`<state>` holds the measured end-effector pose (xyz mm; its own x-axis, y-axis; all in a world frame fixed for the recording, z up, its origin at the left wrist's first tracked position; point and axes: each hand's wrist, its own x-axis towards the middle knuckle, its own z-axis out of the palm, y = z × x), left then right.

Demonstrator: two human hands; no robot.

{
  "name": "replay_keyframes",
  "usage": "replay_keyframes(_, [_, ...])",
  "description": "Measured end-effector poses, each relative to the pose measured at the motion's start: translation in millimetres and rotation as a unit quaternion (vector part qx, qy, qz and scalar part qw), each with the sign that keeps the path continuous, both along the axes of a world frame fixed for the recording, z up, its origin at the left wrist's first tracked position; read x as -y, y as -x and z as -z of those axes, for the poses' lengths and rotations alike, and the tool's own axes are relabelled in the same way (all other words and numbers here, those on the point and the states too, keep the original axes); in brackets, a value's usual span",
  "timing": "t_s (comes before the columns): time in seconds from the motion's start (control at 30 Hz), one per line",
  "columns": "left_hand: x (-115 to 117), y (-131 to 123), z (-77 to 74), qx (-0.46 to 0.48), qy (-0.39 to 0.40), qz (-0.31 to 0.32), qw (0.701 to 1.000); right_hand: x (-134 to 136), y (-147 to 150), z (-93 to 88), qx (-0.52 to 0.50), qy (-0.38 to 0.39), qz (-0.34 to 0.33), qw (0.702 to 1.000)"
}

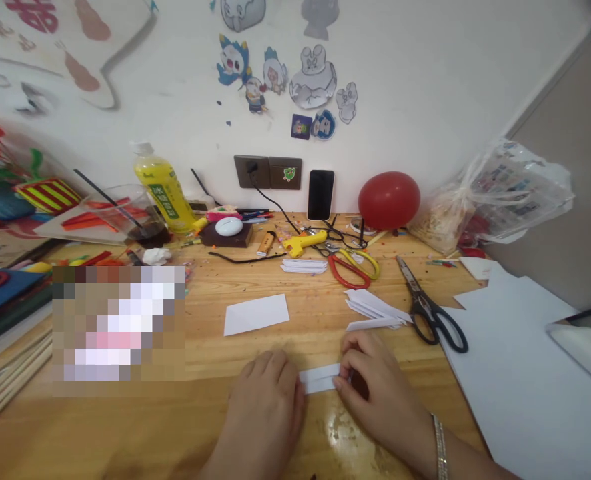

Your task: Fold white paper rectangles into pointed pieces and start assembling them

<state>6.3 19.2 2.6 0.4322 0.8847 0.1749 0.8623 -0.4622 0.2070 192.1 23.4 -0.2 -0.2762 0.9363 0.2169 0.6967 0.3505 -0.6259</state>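
Observation:
A small strip of white paper (319, 379) with a lengthwise crease lies on the wooden table between my hands. My left hand (266, 407) is closed on its left end, with the fingertips hidden behind the hand. Thumb and fingers of my right hand (378, 380) pinch the right end. Beyond them rests a flat white paper rectangle (257, 315). Several narrow folded paper pieces (375, 310) form a loose pile past my right hand, and another small stack of folded paper (304, 266) sits farther back.
Black-handled scissors (428, 310) lie right of the pile, beside large white sheets (535, 373). Red-and-yellow-handled scissors (350, 268), a yellow glue gun (305, 244) and a box cutter (266, 243) lie farther back. A phone (321, 195), red balloon (389, 200) and yellow drink bottle (164, 190) stand near the wall.

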Motion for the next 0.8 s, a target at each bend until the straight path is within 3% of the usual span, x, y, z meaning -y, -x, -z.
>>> replay_keyframes(0.6, [-2,7,-9.6,0.026,0.033,-0.021,0.999,-5,-7,-8.8,0.001,0.069,0.012,0.998])
replay_keyframes(0.7, [-2,10,-10.6,0.036,0.034,-0.005,0.999,-4,-11,-7.5,0.005,0.047,-0.015,0.999])
replay_keyframes(0.8, [-3,13,-8.1,0.039,-0.017,0.043,0.998,-2,-13,-4.0,0.035,-0.033,-0.089,0.995])
